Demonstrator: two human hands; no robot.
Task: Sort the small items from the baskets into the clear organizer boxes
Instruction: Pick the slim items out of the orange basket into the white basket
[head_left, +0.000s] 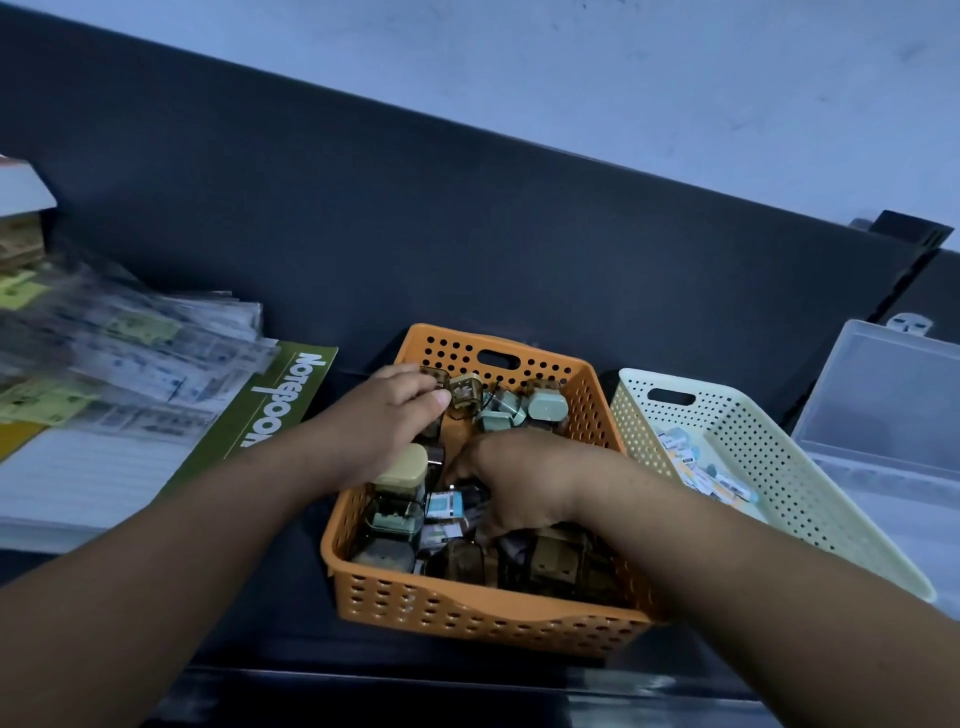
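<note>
An orange perforated basket (467, 616) stands in the middle, filled with several small cases in translucent brown, pale green and beige. My left hand (387, 421) reaches into its far left corner, fingers and thumb pinched on a small translucent brown case (435, 378). My right hand (524, 480) is dipped into the middle of the basket, fingers curled down among the items and hidden. A cream perforated basket (769, 467) with several small packets (696, 470) sits just to the right. A clear organizer box (883, 410) lies at the far right, lid open.
A green-covered notebook (275, 400) and white paper lie to the left of the orange basket. Blurred stacks of plastic-wrapped sheets (130, 343) sit further left. A dark upright panel (415, 234) runs behind everything.
</note>
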